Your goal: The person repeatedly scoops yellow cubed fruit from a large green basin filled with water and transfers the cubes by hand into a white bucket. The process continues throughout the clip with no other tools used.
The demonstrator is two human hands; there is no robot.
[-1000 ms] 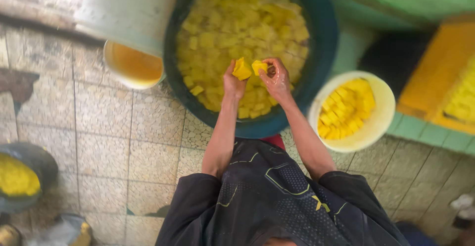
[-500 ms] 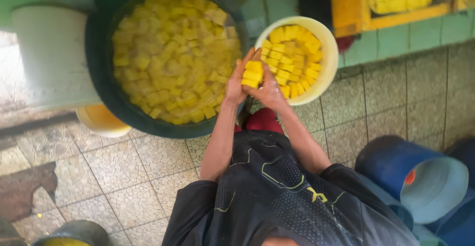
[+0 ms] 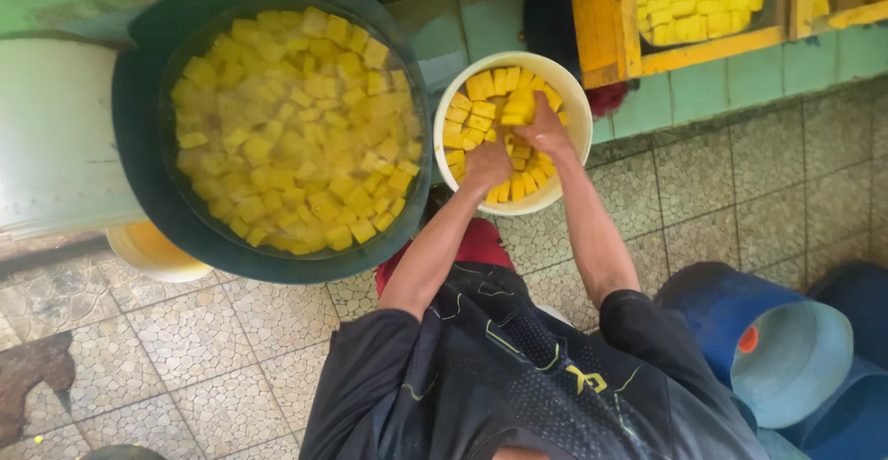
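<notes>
Both hands reach into the white bowl of yellow cubes; the left hand rests curled on them; the right hand grips several cubes.

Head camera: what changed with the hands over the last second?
Both hands, left hand and right hand, moved from over the big dark round tub of yellow cubes into the white round bowl, carrying yellow pieces. Tub and bowl stayed put.
</notes>
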